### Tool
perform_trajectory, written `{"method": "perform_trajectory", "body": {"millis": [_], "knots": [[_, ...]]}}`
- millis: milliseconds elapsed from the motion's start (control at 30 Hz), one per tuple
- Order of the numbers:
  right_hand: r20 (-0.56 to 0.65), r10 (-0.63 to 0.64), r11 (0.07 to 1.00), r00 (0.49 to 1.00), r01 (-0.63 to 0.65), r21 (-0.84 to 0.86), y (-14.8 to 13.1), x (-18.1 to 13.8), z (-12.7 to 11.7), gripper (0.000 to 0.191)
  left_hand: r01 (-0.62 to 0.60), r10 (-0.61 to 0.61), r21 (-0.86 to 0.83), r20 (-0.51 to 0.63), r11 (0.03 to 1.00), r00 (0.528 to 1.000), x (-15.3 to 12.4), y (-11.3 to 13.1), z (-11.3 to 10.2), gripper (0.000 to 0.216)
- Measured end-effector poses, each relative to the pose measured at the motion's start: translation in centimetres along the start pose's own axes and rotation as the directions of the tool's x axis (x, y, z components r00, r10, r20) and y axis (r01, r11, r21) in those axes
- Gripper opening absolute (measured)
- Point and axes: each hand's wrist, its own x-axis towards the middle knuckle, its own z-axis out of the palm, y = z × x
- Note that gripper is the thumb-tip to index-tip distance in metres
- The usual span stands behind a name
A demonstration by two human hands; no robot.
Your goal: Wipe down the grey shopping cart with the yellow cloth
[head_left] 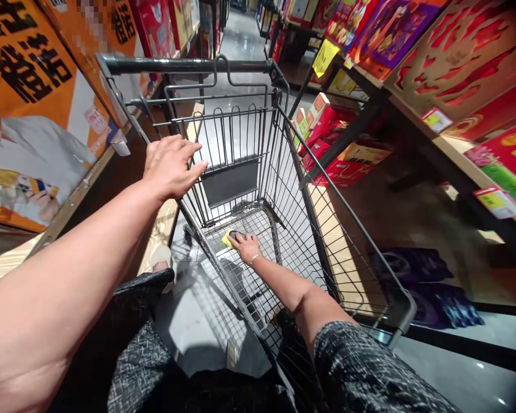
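Note:
A metal shopping cart [230, 183] stands before me, its wire basket holding no goods. My left hand [174, 163] rests over the near-left top rim, palm down, with the fingers stretched inward and the thumb apart. Reaching down into the basket, my right hand [244, 245] presses a small yellow and dark grey cloth [227, 240] against the wire bottom. Its fingers cover most of the cloth, so the exact shape is hidden. A thin bracelet [253, 260] circles the right wrist. The cart's dark handle bar [189, 65] lies at the far end.
Large orange printed boxes [38, 74] line the left shelf close to the cart. On the right, shelves hold red gift boxes [456, 74], with price tags [436, 119] along the edge. Red bags [348, 158] sit lower down. A tiled aisle [241, 34] runs ahead.

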Motion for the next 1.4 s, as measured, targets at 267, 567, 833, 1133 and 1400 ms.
{"method": "perform_trajectory", "body": {"millis": [267, 567, 833, 1133, 1400], "knots": [[-0.047, 0.041, 0.981, 0.998, -0.031, 0.191, -0.6, 0.5, 1.3, 0.065, 0.011, -0.012, -0.032, -0.028, 0.999, 1.000, -0.1, 0.0, 0.0, 0.063], [-0.028, 0.162, 0.956, 0.986, -0.150, 0.253, 0.2, 1.5, 1.2, 0.066, -0.028, 0.035, 0.085, -0.081, 0.996, 0.996, 0.0, -0.4, 0.5, 0.061], [-0.030, -0.099, 0.995, 0.995, 0.100, 0.020, 0.5, 0.5, 1.1, 0.069, -0.040, 0.044, 0.060, -0.079, 0.997, 0.996, -0.2, -0.2, 0.3, 0.058], [-0.022, 0.156, 0.949, 0.988, -0.156, -0.273, 12.0, -1.8, -7.4, 0.057, -0.021, 0.016, -0.051, -0.096, 0.998, 0.995, -0.1, -0.2, 0.5, 0.057], [-0.455, 0.161, 0.852, 0.876, -0.356, -0.384, 15.6, -2.9, -21.9, 0.057, -0.029, 0.023, -0.061, -0.110, 0.998, 0.994, 1.6, -1.0, 1.0, 0.060]]}}
